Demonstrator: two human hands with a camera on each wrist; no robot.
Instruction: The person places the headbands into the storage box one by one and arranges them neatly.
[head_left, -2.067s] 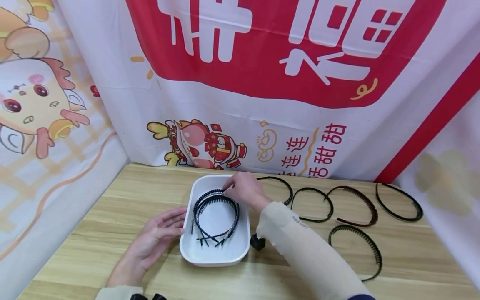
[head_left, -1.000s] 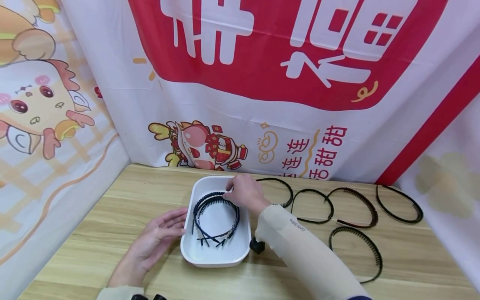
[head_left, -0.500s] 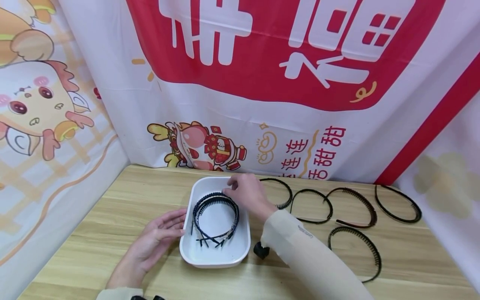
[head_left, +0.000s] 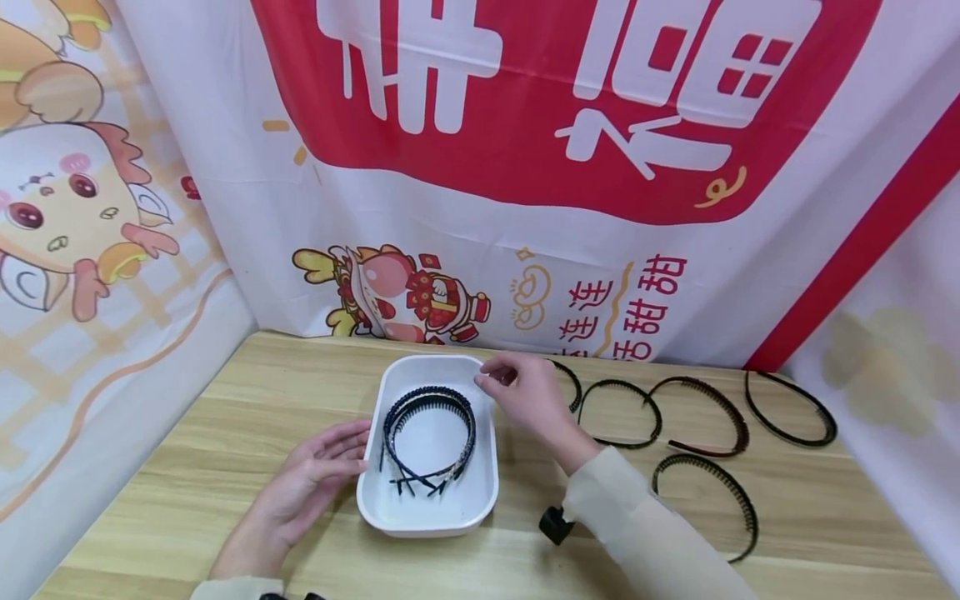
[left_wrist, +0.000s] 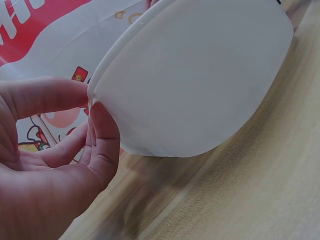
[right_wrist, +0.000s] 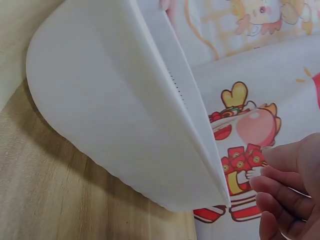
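In the head view a white oblong tray (head_left: pixel 427 517) holds a nested stack of dark headbands (head_left: pixel 430 392), some toothed, their tips crossing near the tray's front. My left hand (head_left: pixel 318 471) grips the tray's left rim. In the left wrist view, the thumb and a curled finger of the left hand (left_wrist: pixel 60 145) pinch the white tray's edge (left_wrist: pixel 195 80). My right hand (head_left: pixel 525 396) hovers by the tray's back right corner, fingers loosely bent. Nothing is between the fingers of the right hand (right_wrist: pixel 287 187) in the right wrist view, where they are apart from the tray (right_wrist: pixel 110 100).
Right of the tray several headbands lie on the wooden table: a partly hidden black headband (head_left: pixel 576 387), a black headband (head_left: pixel 660 417), a brown-red headband (head_left: pixel 738 417), a toothed headband (head_left: pixel 738 492) nearer the front and a thin black headband (head_left: pixel 828 417). A printed cloth (head_left: pixel 465 192) hangs behind.
My right hand has let go of the headbands in the tray and moved right, to the tray's back right corner. The left hand stays on the left rim.
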